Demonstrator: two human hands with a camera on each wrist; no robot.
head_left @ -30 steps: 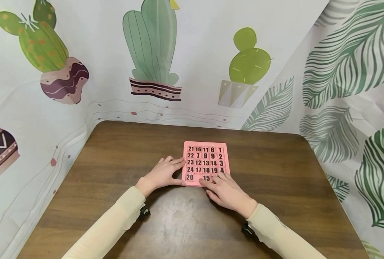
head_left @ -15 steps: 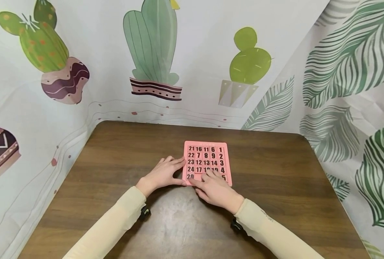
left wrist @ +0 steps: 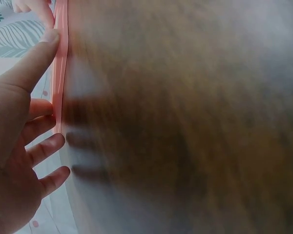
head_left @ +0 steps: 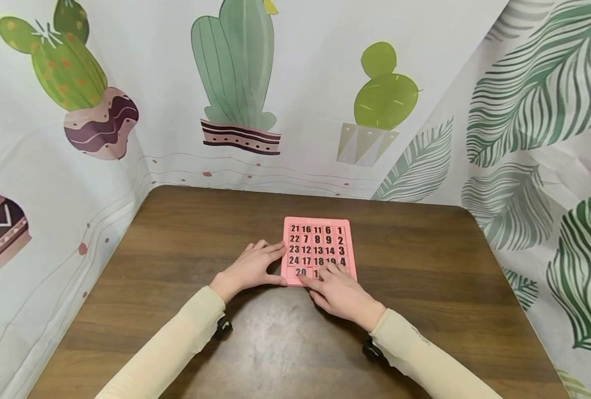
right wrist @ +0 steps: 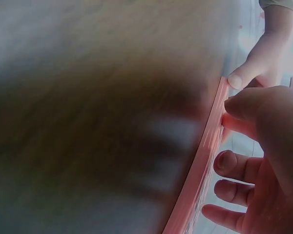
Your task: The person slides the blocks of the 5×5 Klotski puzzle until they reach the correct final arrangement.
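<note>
A flat pink number sliding puzzle (head_left: 323,245) lies on the table, its tiles printed with black numerals. My left hand (head_left: 247,267) holds it by the near left corner, thumb on the front edge and fingers along the left side. In the left wrist view the thumb (left wrist: 36,61) touches the pink edge. My right hand (head_left: 342,293) lies over the front row, its index fingertip on the tile marked 20 (head_left: 301,272). That tile sits between the first two columns of the bottom row. The right hand covers most of the tiles at the bottom right.
The puzzle rests on a brown wooden table (head_left: 200,221) with rounded far corners. Behind and beside it hangs a white cloth (head_left: 315,111) printed with cacti and leaves. A dark strap device (head_left: 222,327) sits at each wrist.
My right hand moves left to the tile marked 20, then back a little to the right, and that tile slides right from the corner. My left hand stays in place.
</note>
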